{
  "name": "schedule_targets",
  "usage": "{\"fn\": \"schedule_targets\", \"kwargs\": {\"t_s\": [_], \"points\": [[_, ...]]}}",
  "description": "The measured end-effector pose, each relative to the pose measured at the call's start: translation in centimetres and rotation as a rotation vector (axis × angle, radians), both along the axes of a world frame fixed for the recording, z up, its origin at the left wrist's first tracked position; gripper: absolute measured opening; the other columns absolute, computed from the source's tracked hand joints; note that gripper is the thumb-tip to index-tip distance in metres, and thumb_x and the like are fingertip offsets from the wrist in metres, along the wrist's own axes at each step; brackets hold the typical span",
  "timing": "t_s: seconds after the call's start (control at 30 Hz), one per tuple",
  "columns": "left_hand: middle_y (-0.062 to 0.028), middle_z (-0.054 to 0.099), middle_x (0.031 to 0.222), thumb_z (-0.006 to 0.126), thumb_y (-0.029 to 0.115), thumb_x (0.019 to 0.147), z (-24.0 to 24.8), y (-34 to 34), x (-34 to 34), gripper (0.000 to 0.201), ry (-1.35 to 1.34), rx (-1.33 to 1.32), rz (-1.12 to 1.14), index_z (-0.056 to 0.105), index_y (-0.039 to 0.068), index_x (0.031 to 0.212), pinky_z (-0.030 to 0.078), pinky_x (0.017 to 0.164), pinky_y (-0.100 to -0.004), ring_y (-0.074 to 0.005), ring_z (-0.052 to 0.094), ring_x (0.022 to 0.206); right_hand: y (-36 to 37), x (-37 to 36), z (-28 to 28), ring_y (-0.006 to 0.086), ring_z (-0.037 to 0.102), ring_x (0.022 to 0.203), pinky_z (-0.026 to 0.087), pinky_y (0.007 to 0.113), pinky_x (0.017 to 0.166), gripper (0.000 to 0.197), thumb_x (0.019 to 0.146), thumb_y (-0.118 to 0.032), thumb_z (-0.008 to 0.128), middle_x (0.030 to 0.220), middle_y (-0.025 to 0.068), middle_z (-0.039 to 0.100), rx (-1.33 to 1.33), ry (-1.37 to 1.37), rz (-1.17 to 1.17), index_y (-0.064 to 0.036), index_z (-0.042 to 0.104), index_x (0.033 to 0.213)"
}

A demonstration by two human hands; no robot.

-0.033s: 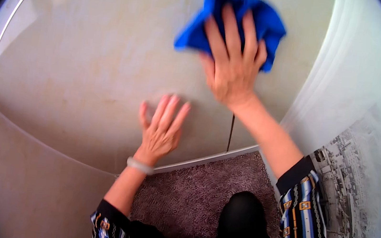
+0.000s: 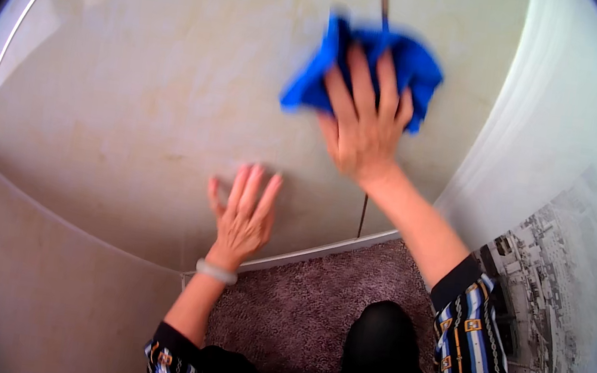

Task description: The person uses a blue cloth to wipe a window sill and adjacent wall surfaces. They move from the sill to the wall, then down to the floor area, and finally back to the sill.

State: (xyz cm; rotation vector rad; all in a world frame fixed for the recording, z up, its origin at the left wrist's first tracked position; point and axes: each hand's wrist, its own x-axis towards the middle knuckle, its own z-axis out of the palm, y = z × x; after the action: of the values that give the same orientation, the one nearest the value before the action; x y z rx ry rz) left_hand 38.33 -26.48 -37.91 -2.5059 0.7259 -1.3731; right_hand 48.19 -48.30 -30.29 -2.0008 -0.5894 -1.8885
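In the head view, a broad pale panel [image 2: 138, 90] with faint yellowish marks fills most of the scene, bordered at its foot by a light strip [image 2: 320, 253] and a purplish-brown carpet [image 2: 281, 320]. To the right stands a white wall [image 2: 555, 130] with a grey cityscape print [image 2: 557, 281] lower down.

The blue cloth [image 2: 420, 74] lies against the upper part of the panel, rumpled under the right hand [image 2: 364, 131]. That hand's fingers are spread and nearly straight, pressing the cloth rather than pinching it; its palm side is hidden. Because only pressure seems to hold the cloth, it could slip out or fold over if the palm eases off. It also covers part of a dark vertical seam [image 2: 363, 216], where a loose edge might catch.

The left hand [image 2: 242, 223] is empty, fingers apart, near the panel's lower part; whether the fingertips bear on it, I cannot tell. If they do, they could leave smudges, or slide if the surface is slick. The pale bracelet [image 2: 216, 273] on that wrist might knock the panel should the arm drop inward.
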Motion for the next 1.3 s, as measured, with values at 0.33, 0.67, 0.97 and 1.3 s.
{"fn": "schedule_targets", "kwargs": {"t_s": [0.33, 0.67, 0.97, 1.3], "points": [[-0.0260, 0.013, 0.157, 0.061, 0.010, 0.091, -16.5, 4.2, -12.0, 0.069, 0.585, -0.823, 0.438, 0.028, 0.004, 0.151, 0.021, 0.115, -0.0566, -0.0466, 0.022, 0.143, -8.4, -3.7, -28.5, 0.0111, 0.057, 0.081, 0.046, 0.030, 0.066, 0.077, 0.085, -0.008, 0.050, 0.086, -0.0050, 0.054, -1.147, 0.967, 0.074, -0.0394, 0.031, 0.152], [-0.0217, 0.014, 0.158, 0.062, 0.014, 0.092, -18.5, 5.7, -10.5, 0.083, 0.625, -1.535, 0.233, 0.010, 0.008, 0.157, 0.049, 0.095, -0.0438, -0.0377, 0.046, 0.131, 9.0, -2.7, -2.0, 0.0219, 0.036, 0.139, 0.012, 0.062, 0.109, 0.062, 0.081, -0.046, 0.064, 0.153, -0.0059, 0.038, -0.354, -0.011, 0.111, -0.0385, 0.050, 0.141], [-0.0214, 0.016, 0.161, 0.065, 0.014, 0.088, -18.9, 6.9, -9.6, 0.096, 0.773, -1.852, 0.220, -0.001, 0.004, 0.157, 0.046, 0.099, -0.0369, -0.0286, 0.055, 0.125, 4.4, -1.7, -32.1, 0.0146, 0.009, 0.151, 0.008, 0.041, 0.126, 0.075, 0.093, -0.025, 0.049, 0.165, -0.0044, 0.006, -1.317, 0.046, 0.156, -0.0124, 0.013, 0.158], [-0.0178, 0.012, 0.163, 0.061, 0.017, 0.090, -17.7, 8.7, -10.6, 0.091, 0.830, -1.958, 0.239, 0.001, 0.008, 0.158, 0.047, 0.096, -0.0353, -0.0256, 0.053, 0.122, 14.5, -3.0, -15.8, 0.0169, 0.023, 0.144, 0.019, 0.046, 0.112, 0.070, 0.089, -0.025, 0.054, 0.160, -0.0052, 0.023, -0.797, -0.110, 0.095, -0.0274, 0.027, 0.154]]}}
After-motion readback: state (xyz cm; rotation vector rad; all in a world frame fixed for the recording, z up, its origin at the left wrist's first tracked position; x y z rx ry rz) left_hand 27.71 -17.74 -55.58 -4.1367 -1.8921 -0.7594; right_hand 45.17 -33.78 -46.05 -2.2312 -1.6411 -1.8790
